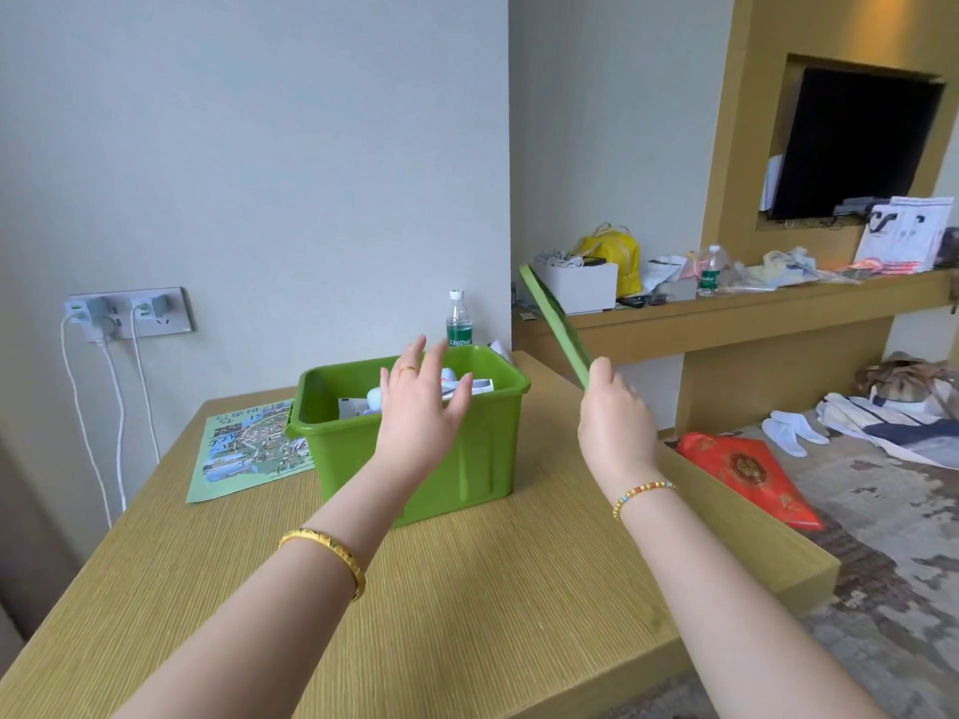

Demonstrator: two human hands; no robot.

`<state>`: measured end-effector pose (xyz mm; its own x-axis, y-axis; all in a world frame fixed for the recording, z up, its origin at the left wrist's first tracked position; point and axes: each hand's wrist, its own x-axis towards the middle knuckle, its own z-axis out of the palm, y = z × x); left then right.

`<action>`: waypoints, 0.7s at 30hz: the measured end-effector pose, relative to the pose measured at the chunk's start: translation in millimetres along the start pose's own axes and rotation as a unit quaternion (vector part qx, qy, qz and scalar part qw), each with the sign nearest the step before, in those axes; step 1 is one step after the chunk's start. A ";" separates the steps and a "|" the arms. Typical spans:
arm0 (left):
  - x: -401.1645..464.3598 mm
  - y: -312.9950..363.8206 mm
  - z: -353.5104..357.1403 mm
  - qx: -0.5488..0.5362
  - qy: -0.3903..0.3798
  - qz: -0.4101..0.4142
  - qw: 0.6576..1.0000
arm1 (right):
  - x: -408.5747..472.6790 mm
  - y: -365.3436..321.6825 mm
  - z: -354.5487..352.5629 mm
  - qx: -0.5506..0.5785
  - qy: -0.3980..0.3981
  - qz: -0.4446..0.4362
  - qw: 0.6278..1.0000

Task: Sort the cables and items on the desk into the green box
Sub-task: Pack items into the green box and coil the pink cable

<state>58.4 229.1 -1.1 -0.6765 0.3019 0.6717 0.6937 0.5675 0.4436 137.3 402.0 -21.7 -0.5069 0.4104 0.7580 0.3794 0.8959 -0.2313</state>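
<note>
Your right hand (617,407) grips the lid (555,326), apparently edge-on, tilted up-left; the box (415,459) lies left, under your open left hand (420,407).

The left hand (420,407) covers part of what lies inside the green box (415,459), so those white items cannot be identified. The right hand's (617,422) fingers are hidden behind its back. The shelf (726,308) clutter is too small to name.

Glowing softly and evenly throughout; bowing toward the edges; blurring slightly at the far right.
</note>
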 end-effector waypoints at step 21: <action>64.4 -47.9 -121.3 -0.177 0.233 -0.149 0.944 | 90.5 -82.0 -50.5 0.312 0.150 0.006 0.938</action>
<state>11.5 128.5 92.9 -0.7300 -0.2479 0.6369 0.5845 0.2564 0.7698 99.4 357.1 96.7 -0.2303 0.4381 0.8689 -0.1909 0.8553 -0.4818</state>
